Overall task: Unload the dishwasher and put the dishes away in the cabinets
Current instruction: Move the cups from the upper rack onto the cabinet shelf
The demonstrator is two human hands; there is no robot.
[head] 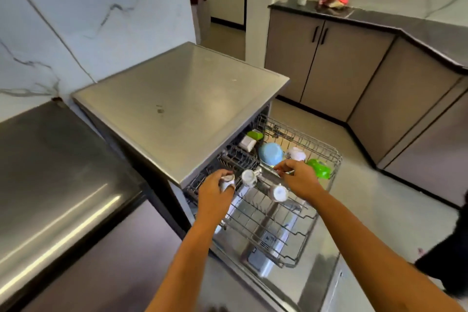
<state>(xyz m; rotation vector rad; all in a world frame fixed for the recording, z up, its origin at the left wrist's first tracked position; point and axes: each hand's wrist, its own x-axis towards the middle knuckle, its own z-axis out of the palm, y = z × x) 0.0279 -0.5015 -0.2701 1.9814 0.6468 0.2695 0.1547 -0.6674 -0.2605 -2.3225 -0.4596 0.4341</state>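
Now cup (227, 183) wrapped inside left hand (214, 194) fingers (222, 174).

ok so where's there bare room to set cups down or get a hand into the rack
The steel dishwasher top, between the marble wall and the rack, is bare. The rack's near half, in front of the white cups, holds nothing. The far end is crowded: blue bowl, green dish, left hand gripping a cup, right hand.
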